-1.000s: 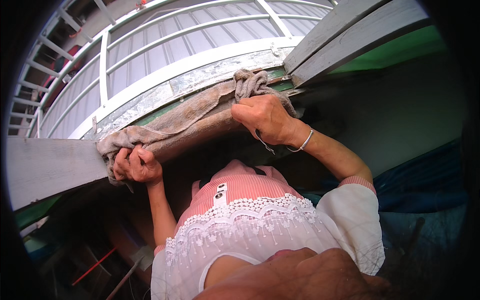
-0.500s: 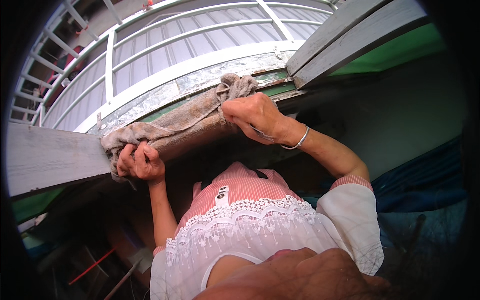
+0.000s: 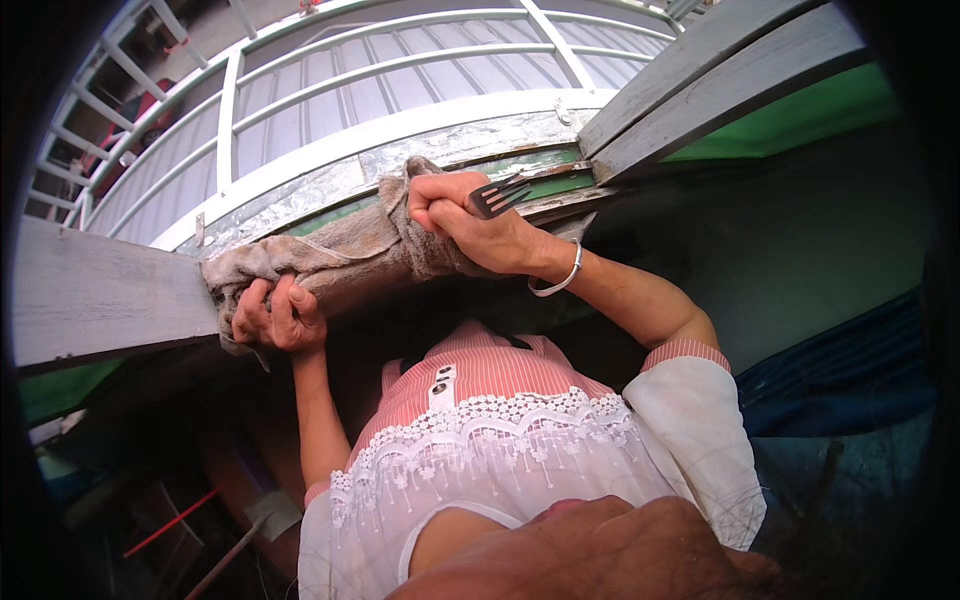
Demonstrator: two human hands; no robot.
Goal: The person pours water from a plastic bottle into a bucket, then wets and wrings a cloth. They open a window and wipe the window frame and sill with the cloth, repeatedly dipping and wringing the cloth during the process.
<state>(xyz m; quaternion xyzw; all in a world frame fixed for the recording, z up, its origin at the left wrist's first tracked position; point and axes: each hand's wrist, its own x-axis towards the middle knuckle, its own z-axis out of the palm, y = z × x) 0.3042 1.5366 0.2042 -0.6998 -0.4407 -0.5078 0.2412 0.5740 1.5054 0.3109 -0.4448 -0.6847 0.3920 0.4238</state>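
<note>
A worn, brownish-grey towel lies draped along the window sill, covering part of its green frame. At the towel's left end, my left hand is closed on a bunched fold, fingers curled into the fabric. Over the towel's bunched right part, my right hand makes a fist around a metal fork. The fork's tines stick out past the fist toward the right; its handle is hidden by the fingers. Whether the right fingers also pinch the towel, I cannot tell.
Beyond the sill runs a white metal railing with grey corrugated sheeting behind it. Grey wooden window frames flank the opening on both sides. A red rod and a stick show in the dark lower left.
My right hand has shifted left along the towel and turned, so the fork's tines now show. The towel's bunched right part has moved left. My left hand keeps its hold.
</note>
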